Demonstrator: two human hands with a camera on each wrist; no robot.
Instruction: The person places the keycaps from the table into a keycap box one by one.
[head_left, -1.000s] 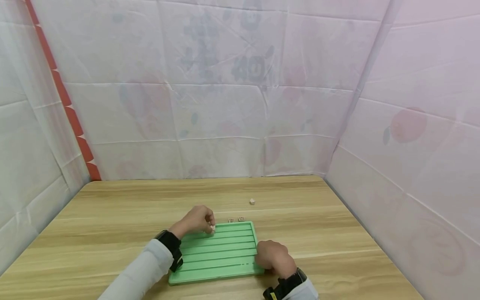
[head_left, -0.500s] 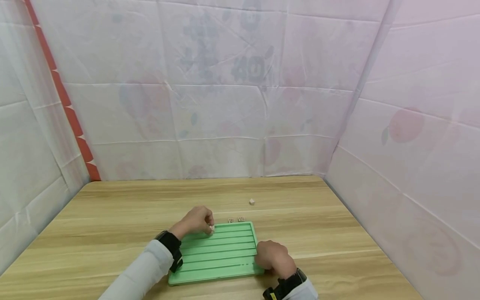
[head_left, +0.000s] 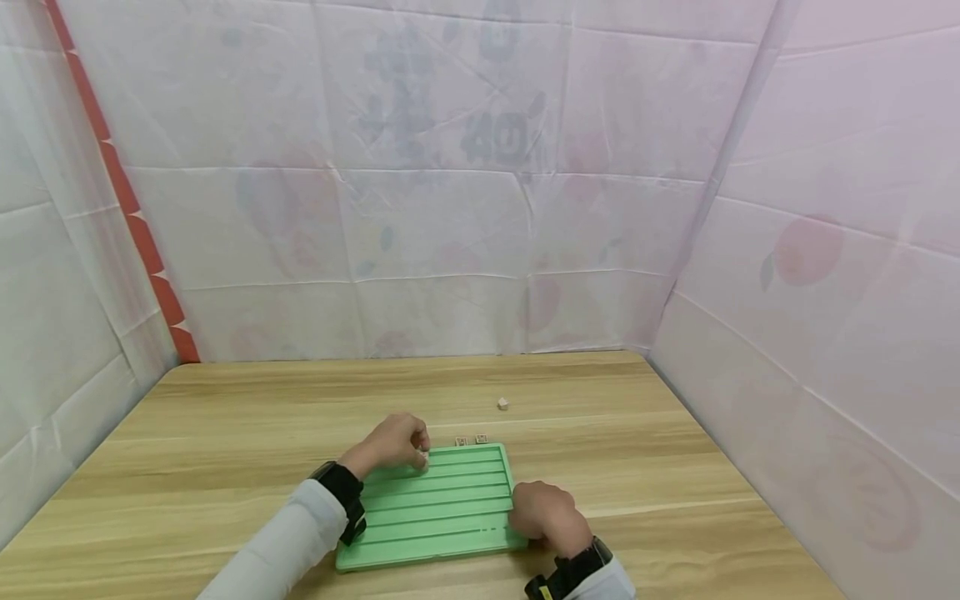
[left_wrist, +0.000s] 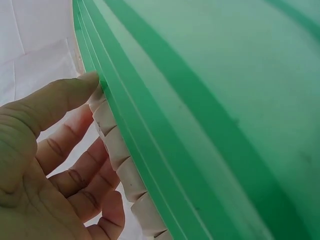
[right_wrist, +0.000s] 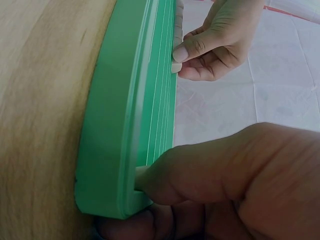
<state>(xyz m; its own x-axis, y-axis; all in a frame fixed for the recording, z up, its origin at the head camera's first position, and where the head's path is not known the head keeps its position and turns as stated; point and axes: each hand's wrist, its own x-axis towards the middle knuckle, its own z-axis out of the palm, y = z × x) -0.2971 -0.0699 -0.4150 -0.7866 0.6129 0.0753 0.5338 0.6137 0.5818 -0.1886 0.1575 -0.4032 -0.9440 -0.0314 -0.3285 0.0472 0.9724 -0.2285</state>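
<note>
A green tray (head_left: 435, 521) with raised parallel ridges lies on the wooden table. At its far left part, my left hand (head_left: 393, 442) pinches a small pale block (right_wrist: 176, 67) between thumb and fingers. That block sits at the end of a row of several similar blocks (left_wrist: 131, 180) along the tray's far edge, seen in the left wrist view. At the near right corner, my right hand (head_left: 551, 512) grips the tray's rim, thumb on top and fingers curled beneath, as the right wrist view shows. The left hand hides most of the row in the head view.
Two small marked blocks (head_left: 471, 440) lie just beyond the tray's far edge. Another pale block (head_left: 503, 404) lies farther back on the table (head_left: 637, 450). White printed sheets (head_left: 450, 208) enclose the back and both sides.
</note>
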